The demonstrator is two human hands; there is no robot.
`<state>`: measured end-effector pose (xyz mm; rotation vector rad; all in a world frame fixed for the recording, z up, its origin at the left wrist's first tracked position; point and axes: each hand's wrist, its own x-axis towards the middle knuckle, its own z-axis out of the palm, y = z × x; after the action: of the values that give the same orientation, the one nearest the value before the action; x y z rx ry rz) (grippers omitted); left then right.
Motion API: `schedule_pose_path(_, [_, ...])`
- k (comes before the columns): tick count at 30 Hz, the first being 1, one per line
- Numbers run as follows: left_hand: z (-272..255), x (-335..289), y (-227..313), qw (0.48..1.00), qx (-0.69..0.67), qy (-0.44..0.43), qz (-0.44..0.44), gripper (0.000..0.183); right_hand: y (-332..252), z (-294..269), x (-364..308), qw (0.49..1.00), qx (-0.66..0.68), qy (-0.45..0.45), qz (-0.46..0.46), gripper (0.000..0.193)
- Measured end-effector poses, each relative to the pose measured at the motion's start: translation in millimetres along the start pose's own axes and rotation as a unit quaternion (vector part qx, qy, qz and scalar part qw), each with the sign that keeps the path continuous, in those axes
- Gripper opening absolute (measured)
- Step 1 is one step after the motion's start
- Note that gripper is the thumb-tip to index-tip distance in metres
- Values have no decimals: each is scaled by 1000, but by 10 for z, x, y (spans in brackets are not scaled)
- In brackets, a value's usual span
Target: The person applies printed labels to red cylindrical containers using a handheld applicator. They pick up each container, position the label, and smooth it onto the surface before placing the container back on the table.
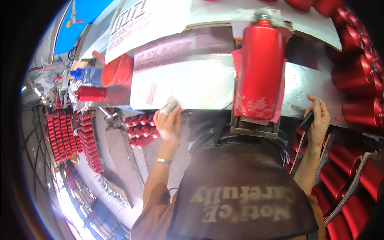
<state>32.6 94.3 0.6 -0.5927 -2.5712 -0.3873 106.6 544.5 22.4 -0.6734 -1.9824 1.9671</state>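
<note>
A large red metal bottle (262, 68) lies in a wooden cradle (254, 131) in front of me, its neck pointing away. Patchy pale marks show on the bottle's near end, and pink-red sheeting (281, 90) lies under it. My left hand (169, 126) is closed at the near edge of a white board (184, 80); a small greyish-white piece, too blurred to name, is at its fingertips. To the right of the cradle, my right hand (318, 118) grips a flat black block (307, 121) between thumb and fingers.
Red bottles stand in rows at the right (352, 76) and lie in racks (338, 176) beside my right arm. At left are a red pan (117, 70), a blue-capped bottle (90, 75) and a small red bottle (91, 93). A printed sheet (148, 24) lies at the back.
</note>
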Motion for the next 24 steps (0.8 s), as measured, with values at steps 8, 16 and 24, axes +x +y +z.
schedule_pose_path(8, [-281, 614, 380, 723, -495, -148, -459, 34, -192, 12, -86, 1000, 7, 3, -4, 28])
schedule_pose_path(16, [-171, 2012, 1227, 915, -368, -37, 160, 41, -433, 246, -35, 997, 16, -59, -47, 31])
schedule_pose_path(24, [-61, 2202, 1272, 885, -229, -37, 403, 44, -597, 264, -74, 997, 19, -59, -37, 32])
